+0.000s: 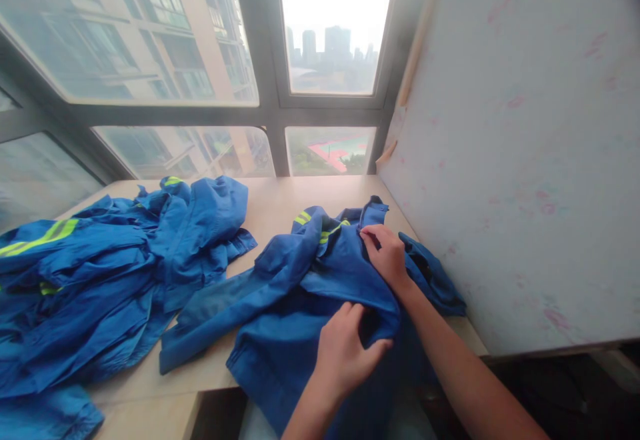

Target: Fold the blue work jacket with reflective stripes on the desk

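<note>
A blue work jacket (285,280) with yellow-green reflective stripes lies crumpled on the wooden table (280,207), its lower part hanging over the front edge. My left hand (345,350) pinches a fold of the jacket's fabric near the front edge, thumb and fingers closed on the cloth. Farther back, near the collar, my right hand (385,253) grips the jacket's fabric with curled fingers.
A heap of several similar blue garments (100,273) with reflective stripes covers the table's left side. A pale board wall (515,153) stands close on the right. Large windows (200,47) run behind the table. Dark floor shows below the front edge.
</note>
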### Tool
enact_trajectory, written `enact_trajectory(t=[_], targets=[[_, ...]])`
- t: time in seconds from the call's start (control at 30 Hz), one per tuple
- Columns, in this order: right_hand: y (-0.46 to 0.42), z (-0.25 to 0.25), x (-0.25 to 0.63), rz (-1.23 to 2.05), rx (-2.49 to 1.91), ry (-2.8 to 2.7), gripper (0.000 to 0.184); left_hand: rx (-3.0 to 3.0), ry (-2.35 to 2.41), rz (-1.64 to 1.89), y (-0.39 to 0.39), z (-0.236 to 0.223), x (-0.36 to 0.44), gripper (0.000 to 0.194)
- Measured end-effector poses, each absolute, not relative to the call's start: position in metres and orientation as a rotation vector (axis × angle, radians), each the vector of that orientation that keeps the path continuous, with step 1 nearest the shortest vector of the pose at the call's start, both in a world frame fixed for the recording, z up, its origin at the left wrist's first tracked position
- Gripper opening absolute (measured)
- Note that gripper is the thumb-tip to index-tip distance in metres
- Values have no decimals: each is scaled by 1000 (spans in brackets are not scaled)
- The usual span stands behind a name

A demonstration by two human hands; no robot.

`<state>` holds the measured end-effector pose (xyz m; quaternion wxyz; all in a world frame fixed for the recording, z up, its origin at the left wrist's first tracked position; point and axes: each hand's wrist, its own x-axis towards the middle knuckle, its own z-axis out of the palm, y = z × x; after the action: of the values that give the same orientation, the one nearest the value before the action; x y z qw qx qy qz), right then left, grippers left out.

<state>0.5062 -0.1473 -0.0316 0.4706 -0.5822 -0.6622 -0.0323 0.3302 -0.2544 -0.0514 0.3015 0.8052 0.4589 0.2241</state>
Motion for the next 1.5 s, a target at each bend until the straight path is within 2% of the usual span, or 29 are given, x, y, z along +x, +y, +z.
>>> enact_trajectory(t=[0.1, 0.17, 0.27, 0.43, 0.57, 0.67, 0.8, 0.97, 1.13, 1.3, 1.4, 1.5], targets=[[-136, -31, 515, -131, -1458, -1620, 23, 2286, 1111, 520, -249, -59, 347, 4], [-120, -31, 526, -178, -1508, -1604, 23, 2368, 1086, 481, -255, -69, 353, 15], [-87, -30, 550, -157, -1603, -1555, 22, 2369, 1208, 495, -275, -89, 352, 20], [-25, -23, 575, -51, -1742, -1440, 19, 2348, 1274, 451, -304, -115, 333, 19], [-1, -15, 567, 12, -1640, -1535, 16, 2162, 1392, 482, -301, -120, 320, 18], [-7, -17, 556, 38, -1576, -1557, 19, 2074, 1403, 488, -295, -118, 316, 16], [-38, -39, 556, 155, -1551, -1558, 33, 1985, 1377, 547, -292, -115, 314, 18], [-96, -84, 585, 274, -1680, -1449, 32, 1872, 1234, 600, -284, -99, 302, 19], [-144, -119, 623, 264, -1946, -1390, 34, 1885, 1366, 839, -244, -79, 273, 24], [-146, -131, 644, 341, -2189, -1533, 33, 2065, 1662, 1093, -166, -69, 237, 29], [-124, -123, 647, 381, -2344, -1580, 40, 2145, 1762, 1025, -111, -65, 229, 38], [-92, -112, 641, 338, -2248, -1512, 32, 2174, 1786, 813, -57, -61, 237, 48]])
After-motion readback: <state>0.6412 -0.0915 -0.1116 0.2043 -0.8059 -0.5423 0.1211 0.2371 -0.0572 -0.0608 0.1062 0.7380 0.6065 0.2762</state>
